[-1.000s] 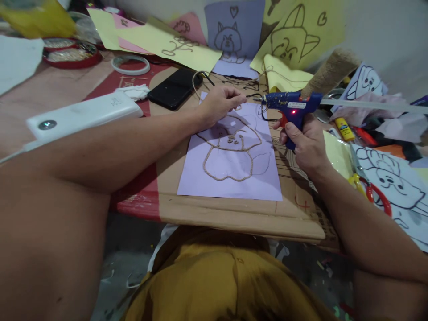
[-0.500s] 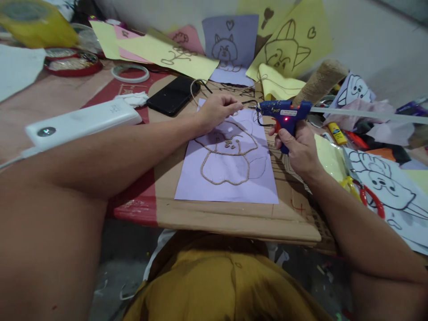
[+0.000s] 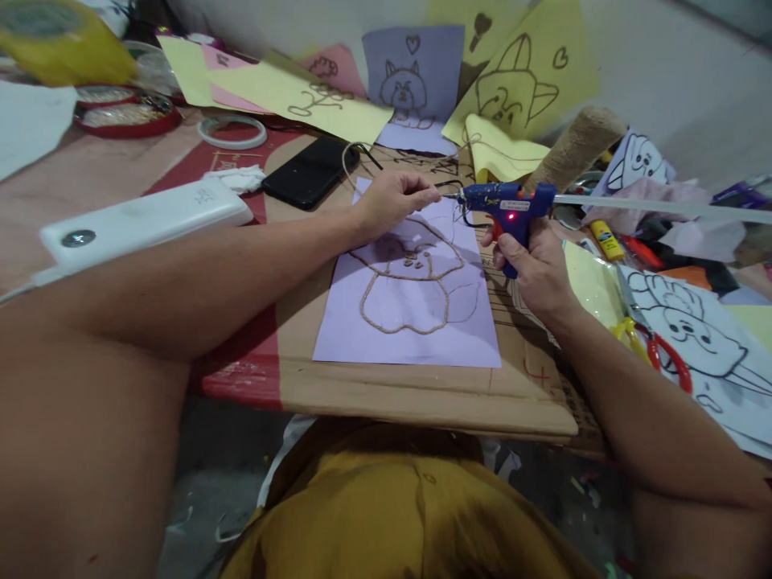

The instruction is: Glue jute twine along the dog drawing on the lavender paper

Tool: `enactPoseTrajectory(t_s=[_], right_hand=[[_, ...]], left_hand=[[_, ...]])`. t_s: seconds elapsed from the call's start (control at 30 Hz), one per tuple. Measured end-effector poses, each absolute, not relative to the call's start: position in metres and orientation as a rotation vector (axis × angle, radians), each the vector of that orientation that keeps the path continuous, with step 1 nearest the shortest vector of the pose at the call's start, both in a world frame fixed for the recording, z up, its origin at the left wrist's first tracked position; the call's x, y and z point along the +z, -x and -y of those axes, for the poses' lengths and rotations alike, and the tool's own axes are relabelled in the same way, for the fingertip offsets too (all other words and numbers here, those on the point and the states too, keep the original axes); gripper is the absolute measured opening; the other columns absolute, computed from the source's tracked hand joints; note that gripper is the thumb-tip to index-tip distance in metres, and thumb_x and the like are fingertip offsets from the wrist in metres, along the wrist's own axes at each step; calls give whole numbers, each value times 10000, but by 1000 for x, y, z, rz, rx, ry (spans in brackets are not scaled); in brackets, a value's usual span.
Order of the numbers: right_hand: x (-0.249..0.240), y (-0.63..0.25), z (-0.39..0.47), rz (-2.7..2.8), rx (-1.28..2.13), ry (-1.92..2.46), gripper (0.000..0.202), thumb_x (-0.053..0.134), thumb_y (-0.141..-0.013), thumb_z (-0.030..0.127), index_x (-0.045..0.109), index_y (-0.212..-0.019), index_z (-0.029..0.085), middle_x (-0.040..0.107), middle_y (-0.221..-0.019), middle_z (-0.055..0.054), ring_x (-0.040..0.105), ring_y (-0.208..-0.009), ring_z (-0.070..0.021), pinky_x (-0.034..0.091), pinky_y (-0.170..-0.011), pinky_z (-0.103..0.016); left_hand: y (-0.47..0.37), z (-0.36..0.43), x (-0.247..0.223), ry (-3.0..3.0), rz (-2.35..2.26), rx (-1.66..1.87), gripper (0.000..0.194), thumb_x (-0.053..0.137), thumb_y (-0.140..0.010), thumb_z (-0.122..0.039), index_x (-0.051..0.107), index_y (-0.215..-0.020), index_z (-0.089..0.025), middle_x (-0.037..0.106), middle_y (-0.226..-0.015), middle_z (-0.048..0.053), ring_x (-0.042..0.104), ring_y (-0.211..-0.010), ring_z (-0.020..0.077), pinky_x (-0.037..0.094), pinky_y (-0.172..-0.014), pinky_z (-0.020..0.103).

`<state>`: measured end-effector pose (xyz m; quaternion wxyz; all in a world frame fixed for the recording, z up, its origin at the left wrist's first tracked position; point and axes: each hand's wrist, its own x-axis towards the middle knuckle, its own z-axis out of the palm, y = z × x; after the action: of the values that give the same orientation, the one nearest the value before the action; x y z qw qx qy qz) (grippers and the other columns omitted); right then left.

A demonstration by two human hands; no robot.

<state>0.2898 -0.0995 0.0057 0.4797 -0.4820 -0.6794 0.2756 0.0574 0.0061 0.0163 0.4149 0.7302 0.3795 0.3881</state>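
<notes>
A purple sheet [image 3: 343, 330] lies on the cardboard, with brown twine [image 3: 405, 330] along part of a pencilled animal drawing. Over the sheet's upper part, my left hand [image 3: 398, 201] pinches with thumb and forefinger; the twine loops up behind it, but what sits between the fingertips is too small to make out. My right hand [image 3: 536, 261] is wrapped round the handle of a blue glue gun [image 3: 512, 207] with a red light on. Its nozzle points left, close to my left fingertips. A long glue stick [image 3: 651, 207] sticks out of the gun's back.
Left of the sheet are a black phone [image 3: 310, 173], a white power bank [image 3: 148, 221] and a tape roll [image 3: 232, 132]. A twine spool [image 3: 576, 149] stands behind the gun. Red-handled scissors [image 3: 671, 363] and drawings [image 3: 712, 354] lie at right. Coloured drawings [image 3: 413, 80] lean on the wall.
The glue gun and my right hand have shifted very slightly left. My left hand keeps its pinch in nearly the same place.
</notes>
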Motion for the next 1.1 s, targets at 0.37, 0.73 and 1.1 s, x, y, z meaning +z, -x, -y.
enactPoseTrajectory(t_s=[0.37, 0.73, 1.1], right_hand=[[5, -290, 98, 1648, 656, 1120, 263, 667, -954, 516, 573, -1053, 291, 672, -910, -13, 519, -616, -139, 440, -564, -352], [2, -294, 94, 1670, 637, 1129, 238, 657, -955, 523, 568, -1047, 322, 671, -904, -19, 525, -603, -143, 450, -547, -361], [10, -286, 101, 1595, 671, 1201, 324, 685, -914, 566, 554, -1018, 288, 661, -900, -13, 510, -621, -146, 467, -578, -359]], left_hand=[[-56, -6, 17, -1834, -951, 963, 184, 638, -934, -188, 644, -750, -172, 453, -608, -39, 329, -583, 90, 236, -577, 309], [-55, -12, 11, -1871, -892, 984, 170, 655, -918, -212, 661, -751, -184, 522, -662, -26, 388, -606, 98, 292, -603, 307], [-57, -9, 15, -1911, -952, 952, 171, 655, -908, -196, 663, -738, -179, 566, -681, -17, 439, -649, 105, 334, -639, 290]])
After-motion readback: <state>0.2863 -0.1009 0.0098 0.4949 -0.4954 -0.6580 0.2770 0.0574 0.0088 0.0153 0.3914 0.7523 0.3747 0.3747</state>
